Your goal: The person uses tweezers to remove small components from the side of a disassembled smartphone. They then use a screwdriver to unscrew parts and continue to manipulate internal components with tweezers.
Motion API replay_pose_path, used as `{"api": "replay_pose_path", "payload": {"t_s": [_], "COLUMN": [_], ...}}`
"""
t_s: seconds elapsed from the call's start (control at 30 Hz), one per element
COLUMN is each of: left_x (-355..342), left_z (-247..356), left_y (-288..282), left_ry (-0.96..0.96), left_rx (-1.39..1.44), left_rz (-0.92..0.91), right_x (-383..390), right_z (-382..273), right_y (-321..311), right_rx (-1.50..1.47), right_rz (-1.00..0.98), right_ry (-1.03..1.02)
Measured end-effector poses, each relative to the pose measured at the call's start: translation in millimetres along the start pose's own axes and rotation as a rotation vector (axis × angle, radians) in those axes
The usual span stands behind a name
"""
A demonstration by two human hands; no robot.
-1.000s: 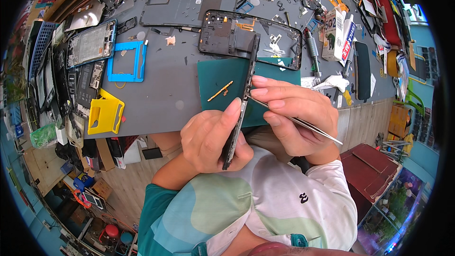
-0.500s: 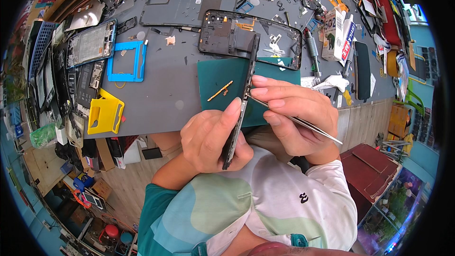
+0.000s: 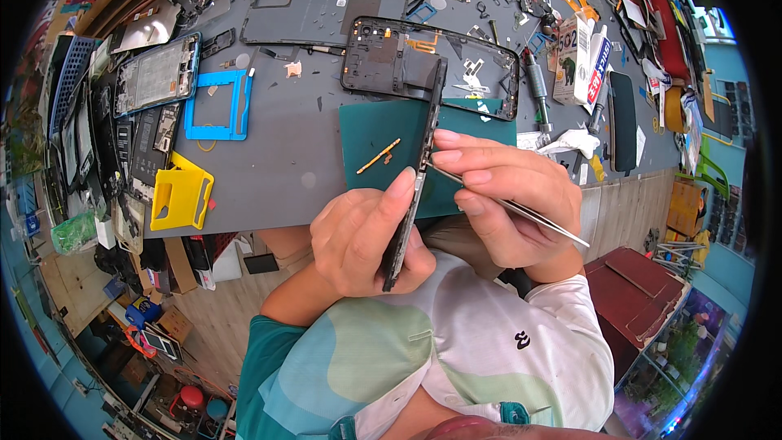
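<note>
My left hand (image 3: pixel 358 240) is closed round the lower part of a thin black phone assembly (image 3: pixel 432 98), held edge-on and nearly upright in the picture, its thumb along the side. My right hand (image 3: pixel 521 208) grips steel tweezers (image 3: pixel 546 225), their points at the middle of that assembly’s side edge, with the upper fingertips right beside it. What exactly the points touch is too small to tell. Beneath, on a green mat (image 3: pixel 358 122), lie a thin gold strip (image 3: pixel 375 160) and a small copper-coloured bit. An opened black phone housing (image 3: pixel 371 61) lies just beyond.
The grey worktable (image 3: pixel 269 179) carries a phone frame (image 3: pixel 155 73), blue frame (image 3: pixel 242 118), yellow holder (image 3: pixel 175 200), grey panel (image 3: pixel 301 20), metal cylindrical tool (image 3: pixel 538 90), small box (image 3: pixel 570 65), black phone (image 3: pixel 621 122) and many small parts. A maroon padded surface (image 3: pixel 627 293) is at lower right.
</note>
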State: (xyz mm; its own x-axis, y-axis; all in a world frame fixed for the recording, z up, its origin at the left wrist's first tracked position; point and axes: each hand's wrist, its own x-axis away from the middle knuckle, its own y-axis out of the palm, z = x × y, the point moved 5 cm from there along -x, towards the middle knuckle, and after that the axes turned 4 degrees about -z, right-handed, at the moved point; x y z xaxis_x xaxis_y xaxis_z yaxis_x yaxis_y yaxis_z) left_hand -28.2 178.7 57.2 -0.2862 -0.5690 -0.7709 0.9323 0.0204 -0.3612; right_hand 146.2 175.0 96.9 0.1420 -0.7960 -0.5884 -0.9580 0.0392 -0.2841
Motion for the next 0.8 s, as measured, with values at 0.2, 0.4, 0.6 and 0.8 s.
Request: {"api": "replay_pose_path", "payload": {"t_s": [0.2,0.4,0.6,0.8], "left_x": [0.5,-0.2,0.9,0.8], "left_z": [-0.3,0.2,-0.4,-0.6], "left_y": [-0.4,-0.5,-1.1,0.2], "left_ry": [0.014,0.001,-0.009,0.002], "left_rx": [-0.002,-0.002,0.002,0.000], "left_rz": [0.007,0.001,-0.011,0.009], "right_x": [-1.2,-0.1,-0.6,0.4], "right_z": [-0.9,-1.1,-0.9,0.3], "right_y": [0.3,-0.2,-0.2,0.9], "right_rx": [0.010,0.024,0.020,0.009], "right_rz": [-0.006,-0.015,-0.009,0.008], "right_ry": [0.001,0.006,0.004,0.008]}}
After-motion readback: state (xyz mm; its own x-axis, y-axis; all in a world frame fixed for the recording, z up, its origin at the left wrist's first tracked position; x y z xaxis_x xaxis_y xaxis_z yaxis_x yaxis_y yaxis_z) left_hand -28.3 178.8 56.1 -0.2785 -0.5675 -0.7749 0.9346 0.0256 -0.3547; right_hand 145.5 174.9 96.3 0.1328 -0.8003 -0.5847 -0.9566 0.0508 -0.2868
